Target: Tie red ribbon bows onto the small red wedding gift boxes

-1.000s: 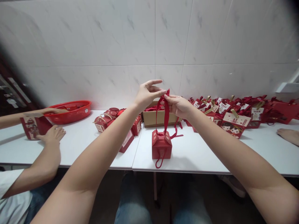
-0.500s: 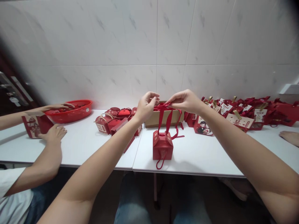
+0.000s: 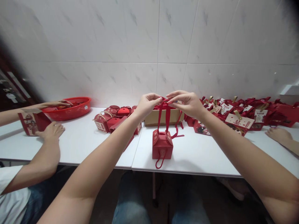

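Observation:
A small red gift box (image 3: 162, 145) stands on the white table in front of me, with a cord loop hanging from its near side. From its top a dark red ribbon (image 3: 168, 118) rises in two strands. My left hand (image 3: 149, 104) pinches the ribbon's upper end from the left. Close beside it, my right hand (image 3: 185, 101) also has its fingers closed on the ribbon, slightly above the level of the cardboard box behind. The two hands' fingertips nearly meet, and the exact knot or loop between them is partly hidden.
Behind the gift box sits a cardboard box (image 3: 149, 120) of red items. Several red boxes (image 3: 102, 122) cluster left; many tagged red boxes (image 3: 240, 119) pile up right. At far left, a person's hands are at a red basin (image 3: 70, 113) and a red bag (image 3: 32, 123). Another person's hand (image 3: 279, 135) rests right.
My left hand has moved right to the ribbon and closed on it, so my hands are now nearer each other. At the far right, the other person's hand reaches further in.

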Available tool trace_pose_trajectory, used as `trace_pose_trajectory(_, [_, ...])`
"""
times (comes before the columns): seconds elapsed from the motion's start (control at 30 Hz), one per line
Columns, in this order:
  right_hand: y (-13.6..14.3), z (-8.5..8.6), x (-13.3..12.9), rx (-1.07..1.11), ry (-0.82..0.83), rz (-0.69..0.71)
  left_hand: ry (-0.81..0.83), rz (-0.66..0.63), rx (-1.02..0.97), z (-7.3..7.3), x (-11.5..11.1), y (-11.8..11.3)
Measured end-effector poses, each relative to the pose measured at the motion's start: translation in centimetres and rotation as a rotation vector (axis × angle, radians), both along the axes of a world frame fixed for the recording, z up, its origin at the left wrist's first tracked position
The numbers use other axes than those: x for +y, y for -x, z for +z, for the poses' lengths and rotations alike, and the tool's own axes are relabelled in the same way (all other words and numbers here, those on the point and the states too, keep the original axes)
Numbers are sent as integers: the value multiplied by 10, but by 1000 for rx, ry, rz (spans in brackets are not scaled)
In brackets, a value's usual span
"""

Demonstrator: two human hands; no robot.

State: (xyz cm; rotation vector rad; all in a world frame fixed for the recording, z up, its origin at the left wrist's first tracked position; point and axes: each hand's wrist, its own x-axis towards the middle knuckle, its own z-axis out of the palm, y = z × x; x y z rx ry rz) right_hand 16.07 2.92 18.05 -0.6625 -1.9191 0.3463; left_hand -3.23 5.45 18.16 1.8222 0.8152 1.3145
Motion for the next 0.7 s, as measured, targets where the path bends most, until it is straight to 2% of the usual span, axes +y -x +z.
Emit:
trace_pose_trajectory(0.1, [-5, -22, 1, 226, 197, 30, -119, 193, 87, -3, -5, 11])
trace_pose_trajectory(0.2, [-24, -59, 1, 344, 402, -34, -204, 414, 242, -19, -14, 33])
trace_pose_trajectory(0.27, [-43, -91, -2, 400, 550, -97, -246, 548, 357, -38, -22, 53])
trace_pose_trajectory(0.33, [-65, -124, -7, 404, 678, -237, -256, 691, 498, -62, -30, 74])
trace_pose_trajectory(0.37, [-75, -140, -10, 349, 748, -331, -236, 758, 601, -75, -34, 84])
trace_pose_trajectory(0.47, [-101, -178, -23, 280, 832, -473, -46, 934, 924, -111, -44, 107])
trace_pose_trajectory(0.57, [-114, -199, -35, 217, 869, -552, 64, 944, 1096, -136, -49, 115])
trace_pose_trajectory(0.7, [-119, -203, -44, 136, 856, -646, 138, 930, 1161, -148, -49, 112])
